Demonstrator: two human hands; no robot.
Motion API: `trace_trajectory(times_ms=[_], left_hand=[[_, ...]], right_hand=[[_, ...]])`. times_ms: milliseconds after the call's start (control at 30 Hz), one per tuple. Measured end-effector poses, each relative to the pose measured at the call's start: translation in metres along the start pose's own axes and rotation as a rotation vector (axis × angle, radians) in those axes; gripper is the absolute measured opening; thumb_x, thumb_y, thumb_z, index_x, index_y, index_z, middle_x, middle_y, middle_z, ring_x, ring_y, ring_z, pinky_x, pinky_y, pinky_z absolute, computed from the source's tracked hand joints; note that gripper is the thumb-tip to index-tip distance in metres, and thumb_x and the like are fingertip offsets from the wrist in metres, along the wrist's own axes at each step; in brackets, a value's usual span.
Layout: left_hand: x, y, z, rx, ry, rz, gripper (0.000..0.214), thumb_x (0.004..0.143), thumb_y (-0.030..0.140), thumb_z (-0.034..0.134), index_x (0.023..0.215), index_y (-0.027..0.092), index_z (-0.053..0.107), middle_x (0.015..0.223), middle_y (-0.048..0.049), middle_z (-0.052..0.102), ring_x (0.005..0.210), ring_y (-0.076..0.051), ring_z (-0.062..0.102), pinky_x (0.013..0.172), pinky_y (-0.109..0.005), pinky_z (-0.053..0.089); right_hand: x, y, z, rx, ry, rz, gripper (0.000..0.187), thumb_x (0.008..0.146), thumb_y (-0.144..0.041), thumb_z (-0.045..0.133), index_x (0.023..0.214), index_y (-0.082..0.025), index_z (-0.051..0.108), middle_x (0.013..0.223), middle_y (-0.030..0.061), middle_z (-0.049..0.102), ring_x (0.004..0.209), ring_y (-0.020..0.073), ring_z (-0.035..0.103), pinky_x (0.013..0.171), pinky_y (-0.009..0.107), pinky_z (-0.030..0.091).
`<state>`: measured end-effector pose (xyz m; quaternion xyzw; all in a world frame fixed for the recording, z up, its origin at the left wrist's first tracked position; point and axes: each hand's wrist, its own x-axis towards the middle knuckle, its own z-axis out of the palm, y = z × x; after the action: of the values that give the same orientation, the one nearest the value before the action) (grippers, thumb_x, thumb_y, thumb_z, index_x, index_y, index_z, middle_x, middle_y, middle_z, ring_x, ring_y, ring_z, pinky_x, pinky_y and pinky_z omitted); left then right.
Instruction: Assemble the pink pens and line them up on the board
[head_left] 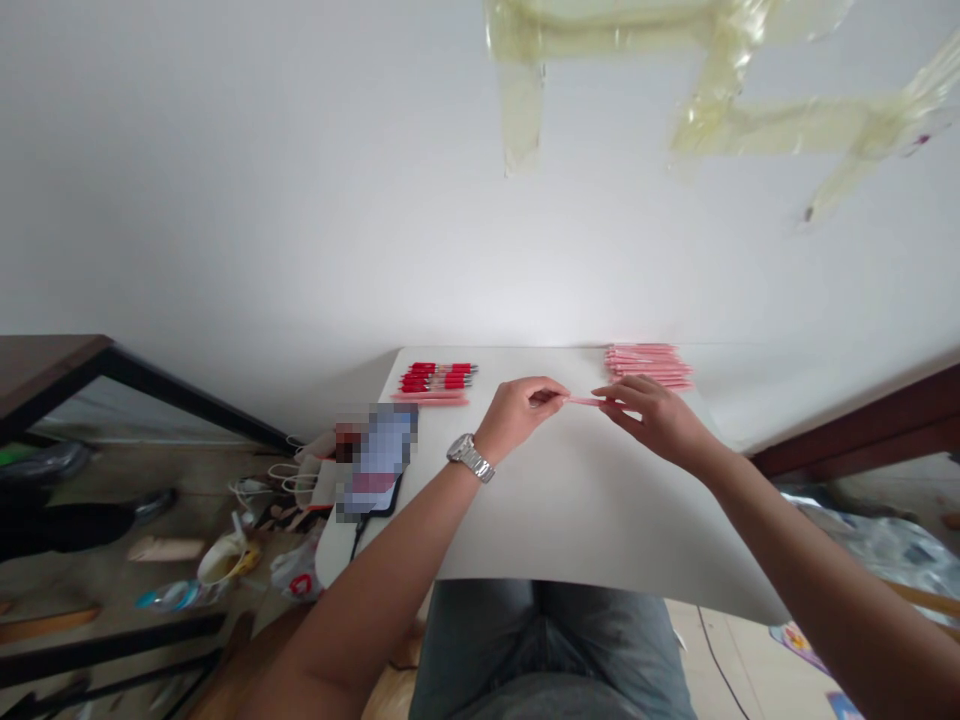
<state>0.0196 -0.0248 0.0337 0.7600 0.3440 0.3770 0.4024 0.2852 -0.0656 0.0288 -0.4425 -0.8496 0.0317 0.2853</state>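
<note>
Over the white table, a slim pink pen (583, 401) lies level between my two hands. The fingertips of my left hand (529, 408), on the arm with a silver watch, pinch its left end. Closed around its right part are the thumb and fingers of my right hand (645, 408), which hide much of it. Just behind the right hand is a pile of similar pink pens (649, 364). To the left of my hands, several red pens (439, 376) lie in a row, with pink ones (431, 398) at their near side.
A phone (379, 460) with a cable rests at the left edge of the white table (585, 510). The wall (337, 180) stands right behind it, with yellowed tape (622, 35) higher up. A cup (223, 560), bottle (176, 597) and cables are at lower left.
</note>
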Motion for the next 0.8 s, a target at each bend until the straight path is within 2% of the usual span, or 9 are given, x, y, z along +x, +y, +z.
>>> trace_trajectory(times_ms=[67,133,400,600,800], left_hand=[[0.002,-0.002,0.008,-0.041,0.004,-0.008,0.016,0.094,0.033,0.068,0.098,0.022,0.079,0.099,-0.0029,0.080,0.089,-0.017,0.076,0.086,-0.028,0.060],[0.004,-0.004,0.016,-0.070,0.017,-0.015,0.016,0.094,0.034,0.069,0.097,0.022,0.078,0.098,-0.0029,0.080,0.087,-0.016,0.076,0.085,-0.028,0.060],[0.015,-0.008,0.040,-0.103,0.034,-0.042,0.014,0.091,0.032,0.072,0.094,0.020,0.078,0.094,-0.0041,0.081,0.084,-0.017,0.075,0.083,-0.029,0.060],[0.022,-0.014,0.057,0.001,0.004,-0.036,0.009,0.092,0.025,0.070,0.094,0.020,0.077,0.093,-0.0026,0.080,0.084,-0.015,0.073,0.081,-0.027,0.057],[0.032,-0.019,0.068,0.252,-0.039,0.046,0.008,0.093,0.024,0.068,0.092,0.020,0.075,0.091,-0.0025,0.075,0.081,-0.014,0.067,0.078,-0.027,0.051]], right_hand=[[-0.009,0.006,-0.005,-0.005,-0.006,0.028,0.027,0.103,-0.034,0.057,0.128,-0.028,0.066,0.114,0.0096,0.073,0.103,0.0269,0.068,0.083,0.041,0.055],[-0.017,0.011,-0.010,-0.007,0.006,0.049,0.025,0.101,-0.035,0.060,0.125,-0.029,0.066,0.118,0.0092,0.072,0.105,0.0272,0.069,0.085,0.042,0.056],[-0.036,0.026,-0.025,-0.111,-0.007,0.086,0.016,0.102,-0.032,0.057,0.109,-0.027,0.070,0.103,0.0083,0.074,0.095,0.0265,0.068,0.083,0.041,0.054],[-0.042,0.036,-0.024,-0.205,-0.012,0.076,0.017,0.103,-0.031,0.055,0.105,-0.025,0.070,0.099,0.0092,0.074,0.092,0.0265,0.067,0.082,0.041,0.052],[-0.048,0.049,-0.024,-0.262,-0.032,0.077,0.019,0.104,-0.032,0.054,0.104,-0.024,0.070,0.098,0.0093,0.074,0.089,0.0261,0.066,0.080,0.040,0.051]])
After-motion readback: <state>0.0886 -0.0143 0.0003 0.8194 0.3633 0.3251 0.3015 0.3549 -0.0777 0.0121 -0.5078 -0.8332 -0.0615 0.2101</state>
